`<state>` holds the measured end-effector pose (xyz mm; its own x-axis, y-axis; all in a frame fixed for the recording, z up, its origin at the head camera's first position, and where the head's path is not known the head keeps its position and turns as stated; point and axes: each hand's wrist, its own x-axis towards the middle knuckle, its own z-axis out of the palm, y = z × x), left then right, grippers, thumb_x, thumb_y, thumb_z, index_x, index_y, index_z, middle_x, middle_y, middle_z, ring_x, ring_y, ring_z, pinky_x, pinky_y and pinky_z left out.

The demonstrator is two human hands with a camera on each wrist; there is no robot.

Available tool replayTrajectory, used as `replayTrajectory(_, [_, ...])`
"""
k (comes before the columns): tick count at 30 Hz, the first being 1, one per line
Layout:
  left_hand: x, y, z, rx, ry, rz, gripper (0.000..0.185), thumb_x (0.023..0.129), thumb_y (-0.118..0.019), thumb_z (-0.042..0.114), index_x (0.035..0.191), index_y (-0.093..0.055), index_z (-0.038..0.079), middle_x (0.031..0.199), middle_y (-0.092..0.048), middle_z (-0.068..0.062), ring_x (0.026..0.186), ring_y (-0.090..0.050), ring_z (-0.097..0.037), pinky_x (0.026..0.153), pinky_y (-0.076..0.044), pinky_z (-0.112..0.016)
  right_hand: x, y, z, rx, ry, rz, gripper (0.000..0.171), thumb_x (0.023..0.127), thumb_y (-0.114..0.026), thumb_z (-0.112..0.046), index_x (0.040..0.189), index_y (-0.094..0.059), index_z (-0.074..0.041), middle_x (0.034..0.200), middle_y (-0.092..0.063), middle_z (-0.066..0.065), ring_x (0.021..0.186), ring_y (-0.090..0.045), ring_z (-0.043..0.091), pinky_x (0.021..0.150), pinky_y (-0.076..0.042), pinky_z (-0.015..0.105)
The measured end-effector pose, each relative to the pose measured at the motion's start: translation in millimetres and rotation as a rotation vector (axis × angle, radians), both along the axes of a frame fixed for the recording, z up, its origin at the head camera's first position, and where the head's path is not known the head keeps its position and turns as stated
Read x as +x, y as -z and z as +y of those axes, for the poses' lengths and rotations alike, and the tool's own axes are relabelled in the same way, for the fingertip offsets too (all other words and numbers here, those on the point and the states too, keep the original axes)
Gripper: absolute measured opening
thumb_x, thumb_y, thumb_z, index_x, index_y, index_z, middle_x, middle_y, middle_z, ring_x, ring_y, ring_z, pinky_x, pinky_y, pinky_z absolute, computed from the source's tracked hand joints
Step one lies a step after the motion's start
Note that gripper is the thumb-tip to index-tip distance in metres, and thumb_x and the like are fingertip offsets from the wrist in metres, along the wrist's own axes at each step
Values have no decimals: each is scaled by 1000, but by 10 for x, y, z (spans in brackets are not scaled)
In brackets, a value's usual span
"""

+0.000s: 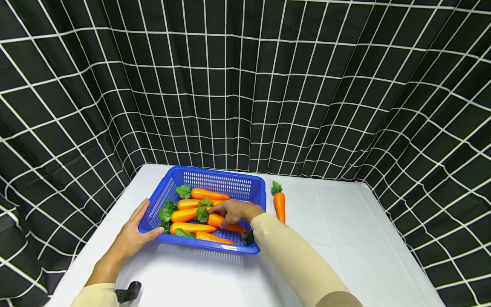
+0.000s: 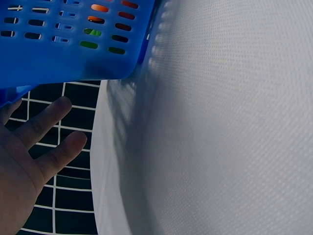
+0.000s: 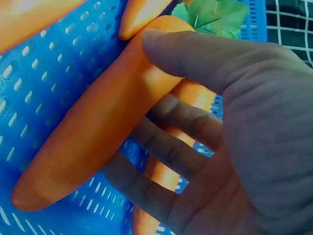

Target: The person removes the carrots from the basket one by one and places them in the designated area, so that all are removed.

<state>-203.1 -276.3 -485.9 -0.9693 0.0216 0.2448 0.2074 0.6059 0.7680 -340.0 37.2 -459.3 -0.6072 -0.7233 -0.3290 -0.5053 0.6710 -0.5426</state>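
The left hand (image 1: 132, 236) rests flat and open-fingered against the near left corner of the blue basket (image 1: 251, 249), inside which the right hand (image 1: 235, 211) curls around a carrot (image 3: 98, 127), another carrot (image 1: 279, 204) lying on the white table (image 1: 345, 238) beyond

Three cameras, one basket

The head view looks down and forward over the whole table (image 1: 345, 238) from above; the left wrist view sits low beside the blue basket (image 1: 215, 181), facing its corner wall; the right wrist view is pressed close inside it, sharing its carrots (image 3: 98, 122).
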Motion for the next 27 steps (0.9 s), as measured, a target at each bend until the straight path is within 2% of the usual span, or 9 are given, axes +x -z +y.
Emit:
replayTrajectory(4, [-12, -29, 1, -4, 0, 3, 99, 79, -80, 29, 153, -20, 2, 158, -15, -15, 141, -14, -43, 106, -15, -66, 18, -9, -16, 53, -6, 12, 61, 82, -78, -15, 137, -56, -32, 107, -56, -3, 95, -52, 14, 92, -45, 30])
replayTrajectory(8, [1, -26, 2, -8, 2, -6, 99, 80, -79, 29, 153, -19, 2, 158, -14, -16, 141, -14, -44, 105, -14, -67, 43, -8, -24, 68, -20, 33, 63, 82, -78, -14, 138, -55, -32, 101, -56, -3, 90, -53, 14, 88, -46, 29])
replayTrajectory(12, [0, -1, 0, -12, 4, -9, 99, 80, -79, 30, 153, -19, 2, 158, -14, -17, 141, -13, -44, 105, -14, -67, 48, -16, -9, 59, -13, 28, 62, 82, -78, -13, 137, -55, -32, 106, -57, -3, 92, -53, 14, 90, -45, 30])
replayTrajectory(16, [-9, -5, 0, -18, 2, -9, 99, 80, -79, 32, 153, -19, 2, 158, -14, -17, 141, -13, -44, 105, -14, -68, 41, -41, 6, 1, 18, 11, 62, 80, -78, -11, 135, -57, -31, 104, -60, -2, 92, -56, 15, 85, -48, 29])
replayTrajectory(23, [-5, -21, -7, -27, -5, -25, 100, 80, -79, 32, 153, -19, 2, 158, -13, -16, 141, -13, -45, 104, -15, -69, 63, -104, 11, -140, 62, -114, 66, 83, -76, -8, 139, -53, -32, 115, -56, -1, 101, -54, 16, 85, -49, 30])
replayTrajectory(27, [-5, -18, -10, -28, -3, -18, 100, 80, -79, 33, 153, -19, 2, 158, -14, -16, 141, -13, -44, 104, -15, -68, 72, -152, 1, -228, 94, -84, 64, 82, -77, -7, 137, -56, -31, 112, -60, 5, 97, -58, 19, 75, -54, 29])
